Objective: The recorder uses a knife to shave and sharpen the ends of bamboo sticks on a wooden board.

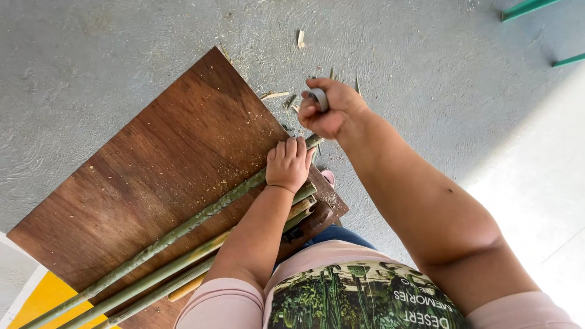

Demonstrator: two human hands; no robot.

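I see my left hand (288, 163) pressed flat, fingers together and curled over the top green stalk (183, 228), pinning it near its far end against the brown wooden board (152, 164). My right hand (329, 109) is raised just above and beyond it, closed tight round a grey handle (319, 99); I cannot tell what tool the handle belongs to, since the rest is hidden in the fist. The stalk runs slantwise across the board from the lower left up to the board's edge. Two more stalks (146, 277) lie alongside it, nearer my body. Small chips (275, 95) are scattered on the grey concrete floor (426, 61) just past the board.
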